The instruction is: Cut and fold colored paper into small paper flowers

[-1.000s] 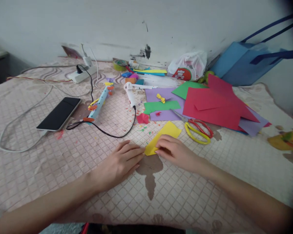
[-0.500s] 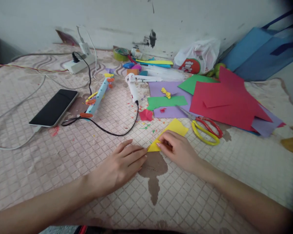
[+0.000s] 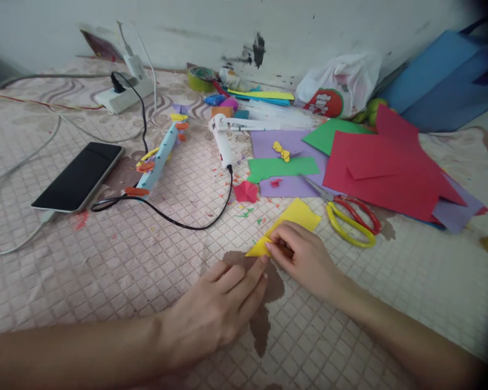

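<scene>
A yellow sheet of craft paper [image 3: 303, 214], folded to a point at its near left end, lies on the patterned tablecloth. My right hand [image 3: 305, 257] pinches its near edge between thumb and fingers. With fingers stretched out, my left hand [image 3: 223, 306] rests on the cloth, its fingertips at the paper's lower edge by the right fingertips. Scissors [image 3: 352, 222] with one red and one yellow handle lie just right of the paper. A red paper flower shape [image 3: 246, 191] and small paper scraps are scattered beyond it.
Red [image 3: 374, 162], green and purple sheets spread at the right. A white glue gun [image 3: 223, 142] trails a black cord. A decorated light-blue strip [image 3: 160, 154], a phone [image 3: 79, 176] and a power strip [image 3: 126, 92] are leftward. A plastic bag [image 3: 339, 86] stands against the wall.
My left hand has slid right and nearer, from the paper's pointed left end to its lower edge. The right hand keeps its pinch. The camera view has shifted slightly.
</scene>
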{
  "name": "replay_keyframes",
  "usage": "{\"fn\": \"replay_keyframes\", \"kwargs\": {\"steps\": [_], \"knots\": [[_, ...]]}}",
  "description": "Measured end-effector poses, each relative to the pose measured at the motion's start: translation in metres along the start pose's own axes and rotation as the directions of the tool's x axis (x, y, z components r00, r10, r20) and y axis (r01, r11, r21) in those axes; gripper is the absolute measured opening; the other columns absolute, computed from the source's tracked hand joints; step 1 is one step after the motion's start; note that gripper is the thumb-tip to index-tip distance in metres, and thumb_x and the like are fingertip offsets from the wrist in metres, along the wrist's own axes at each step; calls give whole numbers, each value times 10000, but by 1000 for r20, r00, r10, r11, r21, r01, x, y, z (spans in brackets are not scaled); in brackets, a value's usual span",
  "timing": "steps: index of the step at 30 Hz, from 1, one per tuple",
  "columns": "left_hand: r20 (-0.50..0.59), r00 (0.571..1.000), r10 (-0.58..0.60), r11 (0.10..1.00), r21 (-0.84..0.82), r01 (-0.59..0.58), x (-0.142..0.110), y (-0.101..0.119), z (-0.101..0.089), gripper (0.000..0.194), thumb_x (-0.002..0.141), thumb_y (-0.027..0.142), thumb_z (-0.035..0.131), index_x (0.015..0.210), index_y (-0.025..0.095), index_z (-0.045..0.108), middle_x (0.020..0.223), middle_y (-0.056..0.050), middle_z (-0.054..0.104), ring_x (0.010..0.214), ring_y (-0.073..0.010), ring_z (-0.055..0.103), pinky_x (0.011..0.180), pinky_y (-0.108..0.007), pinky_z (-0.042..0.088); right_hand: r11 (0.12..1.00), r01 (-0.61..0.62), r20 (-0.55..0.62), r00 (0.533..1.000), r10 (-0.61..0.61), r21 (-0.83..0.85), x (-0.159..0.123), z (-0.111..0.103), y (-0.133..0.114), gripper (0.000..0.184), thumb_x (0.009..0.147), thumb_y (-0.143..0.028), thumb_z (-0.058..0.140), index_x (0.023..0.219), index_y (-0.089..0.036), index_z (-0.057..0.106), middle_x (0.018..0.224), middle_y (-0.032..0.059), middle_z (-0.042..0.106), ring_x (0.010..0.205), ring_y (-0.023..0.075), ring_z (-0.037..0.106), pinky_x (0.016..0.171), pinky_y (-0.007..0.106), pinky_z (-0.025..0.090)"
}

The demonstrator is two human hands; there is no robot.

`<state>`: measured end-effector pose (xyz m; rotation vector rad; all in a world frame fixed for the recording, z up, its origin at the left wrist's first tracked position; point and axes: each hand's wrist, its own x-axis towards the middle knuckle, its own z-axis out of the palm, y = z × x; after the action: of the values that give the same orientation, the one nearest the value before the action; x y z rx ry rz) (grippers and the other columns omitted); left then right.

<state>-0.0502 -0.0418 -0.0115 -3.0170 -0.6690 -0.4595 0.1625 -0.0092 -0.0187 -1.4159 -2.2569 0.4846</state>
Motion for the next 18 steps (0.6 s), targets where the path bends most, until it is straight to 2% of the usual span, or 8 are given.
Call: {"fn": "replay_keyframes", "kwargs": {"steps": [3,8,13,18], "knots": [[27,999,-39,998,57,37,4,5,5,403,901,278,442,1229,55,513,1343,-186,481,1039,-257,546,777,-368,450,1000,-9,8,1000,9,-8,0,0,0,135,835,-123,489,735,-200,440,736,6,520,700,146,491,626,266,383],[82,995,-63,996,68,57,4,8,6,399,890,257,442,1239,73,506,1361,-173,467,1013,-250,540,755,-368,431,999,7,-17,1000,-8,-40,-2,1,-1,148,845,-131,471,722,-203,432,721,10,513,690,149,488,621,271,388],[53,995,-81,997,15,80,4,7,6,379,907,261,405,1220,81,519,1359,-173,469,983,-240,531,746,-372,418,995,8,-46,999,-12,-100,-4,2,-1,131,847,-147,467,729,-203,450,715,18,523,674,151,491,595,275,392],[60,995,-82,997,5,82,5,6,5,385,892,244,407,1221,85,526,1339,-161,496,966,-242,533,730,-370,417,998,-11,-37,999,9,-65,-3,2,1,137,846,-139,482,732,-201,437,714,7,511,670,139,485,597,267,391]]}}
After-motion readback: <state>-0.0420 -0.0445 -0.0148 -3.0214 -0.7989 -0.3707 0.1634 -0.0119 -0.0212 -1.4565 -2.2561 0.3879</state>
